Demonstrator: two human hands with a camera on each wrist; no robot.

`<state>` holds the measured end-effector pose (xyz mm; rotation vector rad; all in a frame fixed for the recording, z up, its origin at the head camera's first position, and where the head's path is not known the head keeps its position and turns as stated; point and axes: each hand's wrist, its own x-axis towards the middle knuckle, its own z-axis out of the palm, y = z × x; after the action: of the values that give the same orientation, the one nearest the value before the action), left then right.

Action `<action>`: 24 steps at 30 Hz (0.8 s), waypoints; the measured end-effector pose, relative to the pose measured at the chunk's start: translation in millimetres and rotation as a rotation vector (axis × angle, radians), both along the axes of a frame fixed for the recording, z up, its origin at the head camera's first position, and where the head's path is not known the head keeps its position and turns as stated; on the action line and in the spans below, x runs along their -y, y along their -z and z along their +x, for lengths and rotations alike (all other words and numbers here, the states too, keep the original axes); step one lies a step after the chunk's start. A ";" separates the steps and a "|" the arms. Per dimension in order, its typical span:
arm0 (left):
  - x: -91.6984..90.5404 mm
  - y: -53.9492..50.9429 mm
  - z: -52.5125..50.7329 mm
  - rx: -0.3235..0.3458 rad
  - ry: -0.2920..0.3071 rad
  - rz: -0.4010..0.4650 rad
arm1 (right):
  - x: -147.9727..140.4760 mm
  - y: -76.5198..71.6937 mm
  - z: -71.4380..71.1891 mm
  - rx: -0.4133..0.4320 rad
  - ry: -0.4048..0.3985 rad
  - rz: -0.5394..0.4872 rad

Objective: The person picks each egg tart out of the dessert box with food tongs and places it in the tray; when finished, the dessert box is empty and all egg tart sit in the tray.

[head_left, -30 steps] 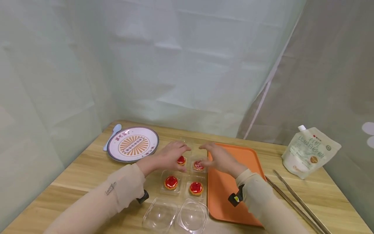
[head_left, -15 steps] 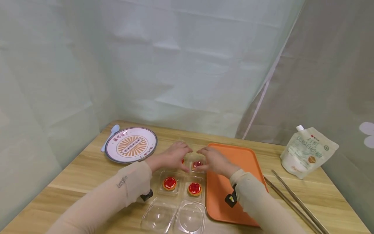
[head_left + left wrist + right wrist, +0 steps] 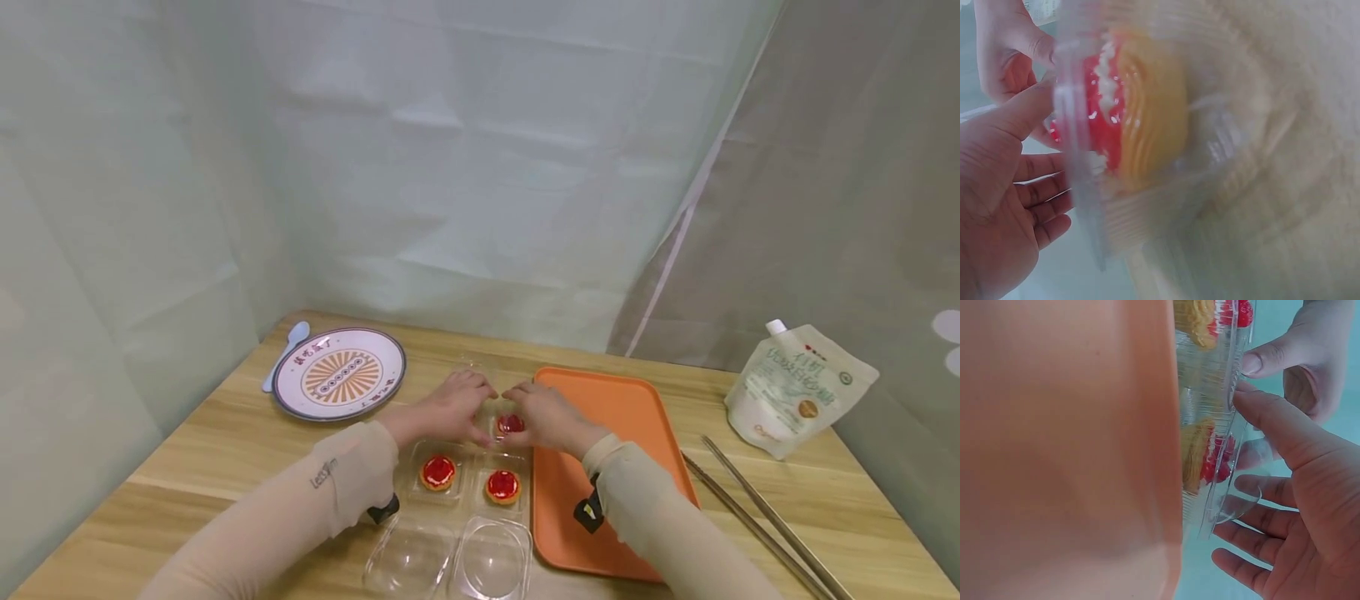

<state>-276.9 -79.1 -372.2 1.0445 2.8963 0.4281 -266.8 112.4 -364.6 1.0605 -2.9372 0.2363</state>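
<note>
My left hand [image 3: 450, 410] is arched over the back left of the clear plastic box [image 3: 480, 457], hiding most of the tart there. Its thumb touches the rim in the left wrist view, where a tart [image 3: 1138, 112] shows through the wall. Across from it, my right hand [image 3: 551, 417] touches the box's back right with loosely bent fingers. Between the hands, a red-topped tart [image 3: 511, 423] sits beneath a clear domed lid [image 3: 1249, 509]. Two more tarts, the front left one [image 3: 438, 472] and the front right one [image 3: 502, 486], lie in the front compartments. Both hands' fingertips almost meet.
Two clear lids, a left one [image 3: 408, 557] and a right one [image 3: 491, 558], lie folded out at the front. An orange tray [image 3: 600, 500] borders the box. Metal tongs [image 3: 772, 521] and a spouted pouch [image 3: 798, 392] are right; a plate [image 3: 339, 375] and blue spoon [image 3: 296, 335] are left.
My two hands have drawn closer together over the back compartments, and the left one now covers the back left tart almost fully. The front tarts and lids have stayed in place.
</note>
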 end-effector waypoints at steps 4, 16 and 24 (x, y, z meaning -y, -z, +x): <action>0.1 1.5 0.5 -0.007 -0.003 0.006 | -0.2 2.9 -0.5 0.011 0.010 -0.011; 1.6 3.8 -1.0 -0.016 -0.011 0.015 | -5.3 -5.2 0.8 0.080 0.006 -0.072; 2.3 3.2 -0.3 -0.015 -0.002 0.028 | -13.4 -14.5 5.2 0.175 0.089 -0.145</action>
<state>-277.3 -81.4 -375.4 1.0538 2.9133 0.4646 -261.5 125.8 -350.1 0.9325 -3.0526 0.5585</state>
